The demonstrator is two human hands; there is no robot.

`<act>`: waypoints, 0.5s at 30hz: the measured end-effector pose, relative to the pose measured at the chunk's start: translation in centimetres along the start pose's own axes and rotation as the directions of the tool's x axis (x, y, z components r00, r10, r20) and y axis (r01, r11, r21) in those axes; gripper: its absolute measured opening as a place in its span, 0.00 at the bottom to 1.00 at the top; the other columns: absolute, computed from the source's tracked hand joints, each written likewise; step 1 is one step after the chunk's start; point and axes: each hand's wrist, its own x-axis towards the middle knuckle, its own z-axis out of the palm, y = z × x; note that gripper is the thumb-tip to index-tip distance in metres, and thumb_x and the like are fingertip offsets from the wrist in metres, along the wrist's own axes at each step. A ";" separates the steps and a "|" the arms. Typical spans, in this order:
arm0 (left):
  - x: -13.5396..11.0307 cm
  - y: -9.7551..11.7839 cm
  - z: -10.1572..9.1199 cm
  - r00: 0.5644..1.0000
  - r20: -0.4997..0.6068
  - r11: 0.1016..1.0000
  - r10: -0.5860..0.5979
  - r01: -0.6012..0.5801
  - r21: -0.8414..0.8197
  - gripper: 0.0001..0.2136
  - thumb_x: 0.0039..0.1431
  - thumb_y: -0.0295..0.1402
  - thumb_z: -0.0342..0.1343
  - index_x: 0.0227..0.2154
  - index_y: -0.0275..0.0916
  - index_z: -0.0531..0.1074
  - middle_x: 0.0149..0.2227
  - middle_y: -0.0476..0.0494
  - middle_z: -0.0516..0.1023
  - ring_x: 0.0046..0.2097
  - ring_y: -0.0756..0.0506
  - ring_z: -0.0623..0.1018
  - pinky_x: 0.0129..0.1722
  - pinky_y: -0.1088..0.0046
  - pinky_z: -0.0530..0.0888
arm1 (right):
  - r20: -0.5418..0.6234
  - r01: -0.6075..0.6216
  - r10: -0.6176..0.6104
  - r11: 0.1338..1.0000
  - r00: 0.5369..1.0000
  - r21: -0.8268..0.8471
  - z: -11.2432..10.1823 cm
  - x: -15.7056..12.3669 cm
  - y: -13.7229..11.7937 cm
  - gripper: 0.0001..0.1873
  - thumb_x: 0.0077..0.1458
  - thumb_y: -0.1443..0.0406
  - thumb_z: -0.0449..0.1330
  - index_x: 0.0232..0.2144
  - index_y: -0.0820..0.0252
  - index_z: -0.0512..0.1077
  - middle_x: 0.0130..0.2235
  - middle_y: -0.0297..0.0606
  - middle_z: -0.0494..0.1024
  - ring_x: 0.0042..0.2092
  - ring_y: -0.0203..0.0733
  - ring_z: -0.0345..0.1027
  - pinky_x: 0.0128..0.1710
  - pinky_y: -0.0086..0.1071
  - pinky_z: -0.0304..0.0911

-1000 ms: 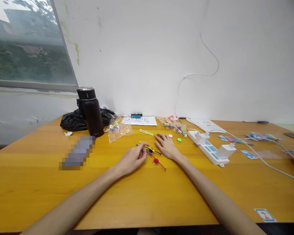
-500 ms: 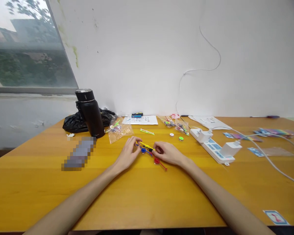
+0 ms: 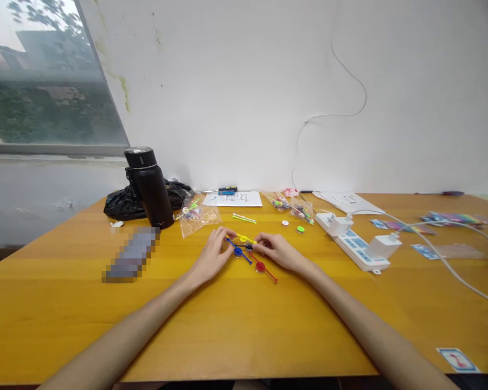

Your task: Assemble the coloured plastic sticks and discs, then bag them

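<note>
A thin yellow plastic rod with a round middle [image 3: 244, 238] spans the gap between my hands, just above the table. My left hand [image 3: 215, 252] has thumb and forefinger closed at its left end. My right hand [image 3: 280, 252] pinches its right end. Below it lies a black rod with a round hub [image 3: 249, 247], partly hidden by my right fingers. A blue rod with a round hub [image 3: 238, 251] lies slanted beside my left thumb. Nearer to me, a similar red rod [image 3: 261, 266] rests on the table, apart from both hands.
Behind my hands lie a white and green stick pair [image 3: 244, 218], a white disc [image 3: 285, 223] and a green disc [image 3: 301, 230]. A black bottle [image 3: 150, 189] and blurred flat object [image 3: 132, 254] are left. A power strip [image 3: 353, 244] with cables is right.
The yellow rod has turned, so its round middle now shows above the black rod. My right fingers have shifted slightly and uncovered more of the black and red rods.
</note>
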 end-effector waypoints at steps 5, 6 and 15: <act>0.0 0.3 -0.2 1.000 0.016 1.000 0.012 -0.013 0.009 0.07 0.63 0.28 0.50 0.41 0.41 0.71 0.45 0.44 0.74 0.50 0.42 0.70 0.53 0.62 0.67 | 0.061 -0.078 0.065 0.967 0.996 0.241 -0.2 0.1 0.0 0.26 0.58 0.45 0.58 0.37 0.64 0.73 0.30 0.36 0.75 0.28 0.35 0.63 0.29 0.29 0.57; 0.0 0.3 -0.2 1.000 0.021 1.000 0.015 -0.016 0.010 0.07 0.63 0.28 0.50 0.40 0.41 0.71 0.44 0.44 0.74 0.50 0.42 0.70 0.53 0.62 0.67 | 0.077 -0.108 0.091 0.957 0.993 0.268 -0.3 0.2 -0.1 0.27 0.57 0.45 0.58 0.36 0.65 0.73 0.27 0.34 0.73 0.26 0.34 0.61 0.28 0.28 0.55; 0.0 0.6 -0.3 0.999 0.009 0.997 0.031 -0.032 0.075 0.05 0.64 0.33 0.53 0.39 0.43 0.74 0.43 0.46 0.75 0.49 0.41 0.69 0.52 0.62 0.64 | 0.138 -0.257 0.220 0.880 0.966 0.399 -0.4 0.2 -0.4 0.26 0.52 0.44 0.62 0.33 0.63 0.74 0.21 0.28 0.66 0.21 0.29 0.51 0.21 0.27 0.44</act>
